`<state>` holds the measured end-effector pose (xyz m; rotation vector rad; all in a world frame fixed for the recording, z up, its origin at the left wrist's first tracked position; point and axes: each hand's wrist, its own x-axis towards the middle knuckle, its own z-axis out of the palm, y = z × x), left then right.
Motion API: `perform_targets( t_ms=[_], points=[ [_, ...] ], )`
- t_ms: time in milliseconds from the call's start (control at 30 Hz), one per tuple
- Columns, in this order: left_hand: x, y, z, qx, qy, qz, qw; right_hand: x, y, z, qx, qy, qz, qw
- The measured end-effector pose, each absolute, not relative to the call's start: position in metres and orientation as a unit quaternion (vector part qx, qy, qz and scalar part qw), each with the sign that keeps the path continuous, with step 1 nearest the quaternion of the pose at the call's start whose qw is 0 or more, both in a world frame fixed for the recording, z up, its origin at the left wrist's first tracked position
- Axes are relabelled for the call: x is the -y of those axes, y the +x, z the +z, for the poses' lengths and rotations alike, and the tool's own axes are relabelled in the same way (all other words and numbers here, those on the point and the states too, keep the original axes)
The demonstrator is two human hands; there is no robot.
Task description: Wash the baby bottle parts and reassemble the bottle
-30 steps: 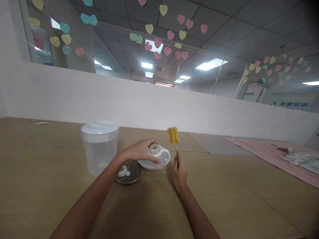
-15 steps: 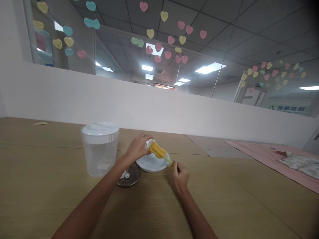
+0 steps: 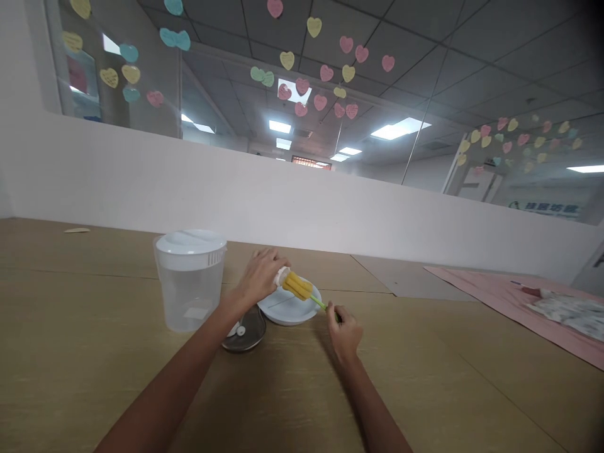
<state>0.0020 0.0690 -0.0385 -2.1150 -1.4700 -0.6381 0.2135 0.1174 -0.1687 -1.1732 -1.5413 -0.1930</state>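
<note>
My left hand point(image 3: 258, 275) is shut on a small white plastic cap point(image 3: 282, 274), lifted a little above a white plastic dish point(image 3: 290, 310). The yellow sponge head of a bottle brush point(image 3: 297, 287) presses against the cap's open end, tilted over the dish. My right hand point(image 3: 344, 331) grips the brush's thin green handle point(image 3: 319, 302) near its end. Below my left wrist lies a round dark see-through lid point(image 3: 248, 333) with a small white knob point(image 3: 241, 330). My forearm partly hides that lid.
A clear plastic pitcher point(image 3: 189, 283) with a white lid stands left of my hands on the wooden table point(image 3: 108, 352). To the right lie a grey board point(image 3: 406, 277) and a pink mat point(image 3: 500, 296) bearing a patterned cloth point(image 3: 570, 309). A low white partition point(image 3: 283, 207) backs the table.
My left hand has lifted the white cap off the dish. The brush has swung from upright to nearly level, with its sponge now at the cap. Little differs over the last half second.
</note>
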Motion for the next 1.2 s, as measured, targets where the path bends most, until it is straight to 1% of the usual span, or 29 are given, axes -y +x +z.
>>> perform_targets(
  t_ms=[200, 367, 433, 500, 633, 733, 800, 867, 967, 1100, 1200],
  points=[
    [-0.071, 0.019, -0.05, 0.499, -0.791, -0.183, 0.303, -0.117, 0.212, -0.172, 0.658, -0.477, -0.181, 0.554],
    [-0.071, 0.038, -0.061, 0.477, -0.818, -0.173, 0.269, -0.111, 0.203, -0.173, 0.713, -0.386, -0.218, 0.543],
    [-0.071, 0.042, -0.066, 0.472, -0.824, -0.175, 0.259, -0.11, 0.202, -0.173, 0.725, -0.373, -0.219, 0.536],
    [-0.072, 0.043, -0.068, 0.473, -0.824, -0.175, 0.26, -0.113, 0.205, -0.174, 0.72, -0.391, -0.219, 0.53],
    [-0.076, 0.033, -0.066, 0.489, -0.804, -0.171, 0.293, -0.123, 0.218, -0.174, 0.681, -0.488, -0.206, 0.506],
    [-0.079, 0.019, -0.063, 0.512, -0.776, -0.159, 0.332, -0.129, 0.226, -0.173, 0.661, -0.554, -0.172, 0.476],
    [-0.08, 0.008, -0.061, 0.528, -0.764, -0.154, 0.338, -0.131, 0.23, -0.172, 0.642, -0.6, -0.14, 0.457],
    [-0.082, -0.001, -0.06, 0.548, -0.756, -0.167, 0.317, -0.133, 0.234, -0.17, 0.615, -0.649, -0.102, 0.437],
    [-0.082, -0.006, -0.058, 0.573, -0.749, -0.239, 0.232, -0.136, 0.236, -0.17, 0.6, -0.7, -0.035, 0.385],
    [-0.075, 0.015, -0.054, 0.568, -0.738, -0.354, 0.08, -0.139, 0.232, -0.175, 0.624, -0.709, 0.01, 0.33],
    [-0.061, 0.044, -0.054, 0.539, -0.756, -0.371, -0.014, -0.137, 0.226, -0.179, 0.66, -0.688, 0.031, 0.3]
  ],
)
